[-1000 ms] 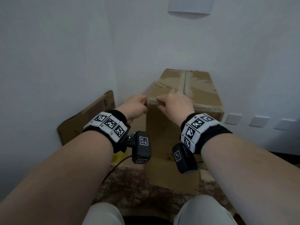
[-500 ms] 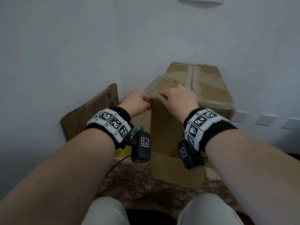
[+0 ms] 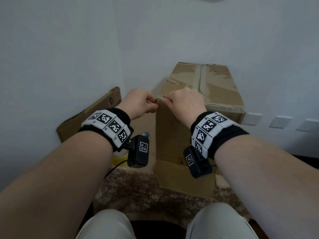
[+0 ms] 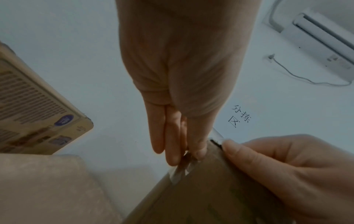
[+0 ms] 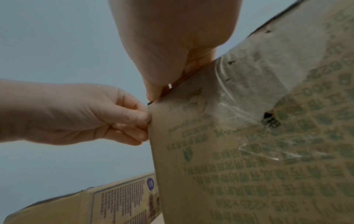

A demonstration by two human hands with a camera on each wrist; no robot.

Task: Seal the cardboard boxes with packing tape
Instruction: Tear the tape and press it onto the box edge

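Both hands meet at the near left top corner of the tall cardboard box (image 3: 174,135), so that box is the landmark for everything else. It stands upright against the white wall (image 3: 69,49), top flaps closed, with an old strip of tape (image 3: 198,78) running down the middle seam.

Left hand (image 3: 139,102) sits just left of that corner, thumb and fingers (image 4: 172,151) pinched together on a small crinkled bit of clear tape (image 4: 180,171) stuck to the box's edge. Right hand (image 3: 186,102) is on top of the same corner, fingers curled and its thumb (image 5: 153,89) pressing down on the top edge, gripping the cardboard there.

Left of the box, a flattened printed carton (image 3: 89,116) leans on the wall. Below the left wrist, still left of the box, a yellowish tape roll (image 3: 119,157) peeks out, mostly hidden by the wrist camera (image 3: 139,151). Near the box's foot lies a loose cardboard piece (image 3: 183,178) on a camo-patterned cloth (image 3: 131,190).
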